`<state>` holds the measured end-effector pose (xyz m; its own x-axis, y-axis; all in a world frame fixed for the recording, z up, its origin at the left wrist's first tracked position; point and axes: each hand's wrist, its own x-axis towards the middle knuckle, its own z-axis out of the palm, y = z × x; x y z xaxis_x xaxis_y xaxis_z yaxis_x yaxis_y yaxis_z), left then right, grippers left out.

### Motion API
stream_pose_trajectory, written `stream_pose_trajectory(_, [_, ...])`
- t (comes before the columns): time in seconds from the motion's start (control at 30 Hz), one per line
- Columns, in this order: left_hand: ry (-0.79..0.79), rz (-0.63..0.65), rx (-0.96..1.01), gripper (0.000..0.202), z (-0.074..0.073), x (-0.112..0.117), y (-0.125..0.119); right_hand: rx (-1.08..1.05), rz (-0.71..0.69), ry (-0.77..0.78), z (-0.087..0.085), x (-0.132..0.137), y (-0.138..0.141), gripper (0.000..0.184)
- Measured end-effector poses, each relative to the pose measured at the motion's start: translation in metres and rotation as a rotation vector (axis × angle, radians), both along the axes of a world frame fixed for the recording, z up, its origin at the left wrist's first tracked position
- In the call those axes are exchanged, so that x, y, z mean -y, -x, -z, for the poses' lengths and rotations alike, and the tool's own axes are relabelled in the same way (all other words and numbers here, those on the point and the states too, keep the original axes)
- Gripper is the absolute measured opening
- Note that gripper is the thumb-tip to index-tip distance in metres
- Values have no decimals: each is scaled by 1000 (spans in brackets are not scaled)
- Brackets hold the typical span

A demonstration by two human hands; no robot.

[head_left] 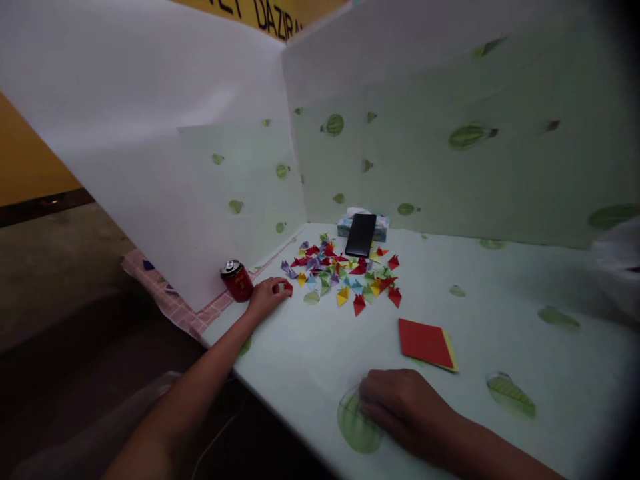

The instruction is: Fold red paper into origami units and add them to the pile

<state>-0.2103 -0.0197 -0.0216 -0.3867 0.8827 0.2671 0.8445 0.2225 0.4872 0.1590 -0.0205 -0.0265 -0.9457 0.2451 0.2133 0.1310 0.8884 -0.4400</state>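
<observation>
My left hand (269,297) reaches to the table's left side. Its thumb and fingers pinch a small red folded paper piece (287,288), partly covered by the fingertips. Just to the right spreads a pile of small origami pieces (334,280) in red, yellow, blue, green and purple. Near the front, my right hand (400,403) rests low over the table with its fingers curled together. Nothing shows in them. Beyond that hand lies a stack of square paper (426,343), red on top with yellow peeking out at the edge.
A red drink can (237,281) stands close behind my left wrist. At the back, a black phone (361,235) leans against a tissue box (381,228). White panels (240,87) wall the table's left and far sides. A whitish object (617,267) sits at the right edge.
</observation>
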Motion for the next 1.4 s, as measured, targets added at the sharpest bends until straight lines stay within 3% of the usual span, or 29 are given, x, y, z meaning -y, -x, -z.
stream_pose_trajectory(0.43, [-162,15,152,47,-5,6,5,-6,9,-28,-2,1,0,24])
stream_pose_trajectory(0.6, [-307,-16,130,32,-19,14,-9,-35,0,-69,1,0,1,18])
stream_pose_trajectory(0.7, [-348,25,143,23,-37,22,-33,-177,-14,-196,0,1,0,26])
stream_pose_trajectory(0.83, [-255,216,272,29,-55,34,-101,-480,-12,-479,-15,8,-7,31])
stream_pose_trajectory(0.87, [-188,299,346,31,-57,37,-121,-526,-47,-525,-20,11,-9,27])
stream_pose_trajectory(0.93, [112,557,747,36,-59,44,-161,-633,-136,-634,-28,14,-11,15])
stream_pose_trajectory(1.03, [519,820,1110,50,-58,48,-206,-755,-209,-845,-33,15,-10,10])
stream_pose_trajectory(1.13, [656,824,1290,43,-57,42,-229,-716,-265,-891,-34,9,-7,14])
stream_pose_trajectory(1.27, [658,770,1211,29,-60,25,-234,-626,-351,-859,-32,-5,-5,24])
stream_pose_trajectory(1.33, [566,739,1120,31,-61,13,-231,-610,-316,-857,-29,-15,-6,26])
stream_pose_trajectory(1.4, [357,686,961,32,-60,-4,-227,-665,-200,-759,-25,-25,-8,27])
